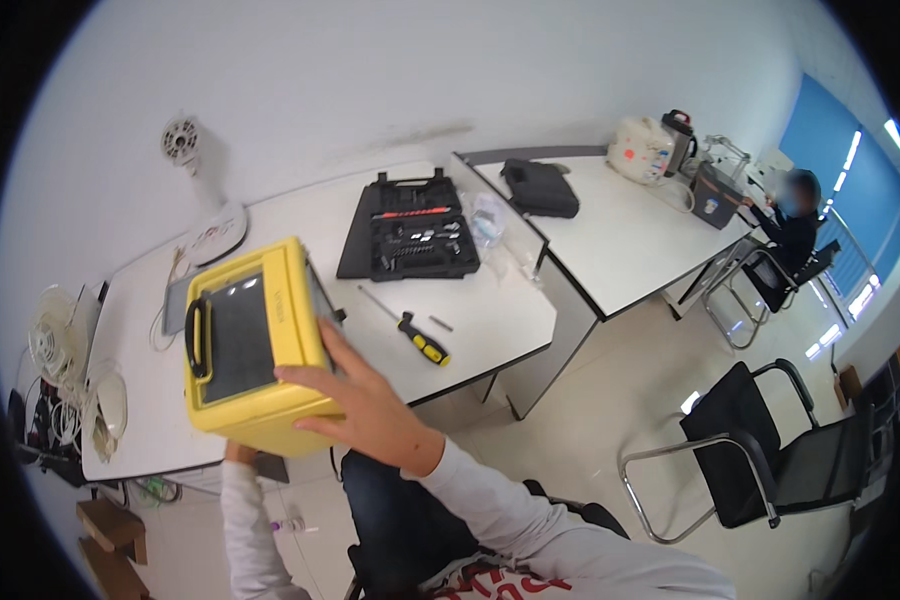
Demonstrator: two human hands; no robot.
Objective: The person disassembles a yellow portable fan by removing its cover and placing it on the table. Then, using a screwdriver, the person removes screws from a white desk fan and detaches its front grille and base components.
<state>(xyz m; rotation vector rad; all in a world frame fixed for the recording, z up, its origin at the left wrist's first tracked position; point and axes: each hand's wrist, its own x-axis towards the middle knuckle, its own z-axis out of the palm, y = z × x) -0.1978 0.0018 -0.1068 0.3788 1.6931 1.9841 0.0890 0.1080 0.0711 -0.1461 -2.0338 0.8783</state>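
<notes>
A yellow box-shaped appliance (292, 300), like a mini oven, has a dark window and a black handle on its front. It is tilted so that this front faces up toward me, over the near edge of the white table. My right hand (355, 395) grips its right side, fingers around the edge and thumb on the front. My left hand (240, 453) reaches underneath at the lower left; its fingers are hidden by the appliance. To the right lies a yellow-and-black screwdriver (422, 340), beside a small dark bar (441, 323).
Behind the screwdriver stands an open black tool case (422, 245). A white fan (215, 235) is at the back left, another fan (58, 340) at far left. A black bag (540, 188) lies on the second table. Chairs (760, 440) and a seated person (795, 230) are at right.
</notes>
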